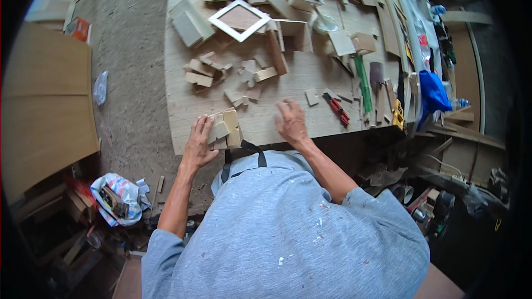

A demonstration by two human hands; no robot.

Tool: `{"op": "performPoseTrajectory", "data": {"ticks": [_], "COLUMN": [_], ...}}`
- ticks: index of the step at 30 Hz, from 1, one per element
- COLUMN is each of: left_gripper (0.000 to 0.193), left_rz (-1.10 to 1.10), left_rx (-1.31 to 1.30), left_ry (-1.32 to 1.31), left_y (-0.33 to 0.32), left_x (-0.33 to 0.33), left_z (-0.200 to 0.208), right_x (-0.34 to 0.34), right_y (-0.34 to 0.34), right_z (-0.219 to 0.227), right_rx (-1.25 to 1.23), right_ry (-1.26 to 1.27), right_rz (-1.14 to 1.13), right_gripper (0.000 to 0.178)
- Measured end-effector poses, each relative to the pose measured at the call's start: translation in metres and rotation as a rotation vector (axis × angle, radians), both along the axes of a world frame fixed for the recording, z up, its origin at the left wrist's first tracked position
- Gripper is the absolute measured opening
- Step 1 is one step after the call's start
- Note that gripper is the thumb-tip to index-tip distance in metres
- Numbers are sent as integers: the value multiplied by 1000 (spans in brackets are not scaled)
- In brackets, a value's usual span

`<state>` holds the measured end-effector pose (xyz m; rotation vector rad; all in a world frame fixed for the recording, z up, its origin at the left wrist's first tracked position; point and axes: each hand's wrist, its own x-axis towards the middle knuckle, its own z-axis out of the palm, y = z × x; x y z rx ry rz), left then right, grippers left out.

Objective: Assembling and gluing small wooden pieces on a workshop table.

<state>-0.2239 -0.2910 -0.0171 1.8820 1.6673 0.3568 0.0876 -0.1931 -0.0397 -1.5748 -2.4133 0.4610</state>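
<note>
At the near edge of the wooden table, a small cluster of light wood blocks point(226, 127) sits in front of me. My left hand point(198, 143) rests along its left side, fingers stretched out and touching the blocks. To the right of the cluster, my right hand point(291, 123) is over the bare tabletop, its fingers apart and slightly bent, with nothing visible in them. Farther from me lie small notched wood pieces point(238, 98), and beyond them more loose blocks point(200, 72). A single square wood piece point(312, 97) lies right of my right hand.
Red-and-black pliers point(337, 109) lie on the table point(255, 124) to the right, near a green strip point(363, 83) and a yellow tool point(398, 115). A white diamond-shaped frame point(239, 20) and several wooden boxes stand farther back. A plastic bag point(121, 199) sits at lower left.
</note>
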Motion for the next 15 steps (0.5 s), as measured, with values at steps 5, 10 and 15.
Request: {"op": "performPoseTrajectory", "data": {"ticks": [5, 10, 15], "left_gripper": [102, 100, 102], "left_rz": [-101, -188, -265], "left_rx": [-25, 32, -60], "left_ry": [32, 36, 78], "left_y": [24, 65, 85], "left_x": [66, 154, 218], "left_z": [25, 25, -8], "right_x": [78, 111, 152], "right_y": [29, 45, 37], "right_z": [-11, -24, -18], "right_rx": [69, 98, 105], "right_ry": [-147, -79, 159], "right_rz": [-282, -189, -126], "right_gripper": [51, 50, 53]}}
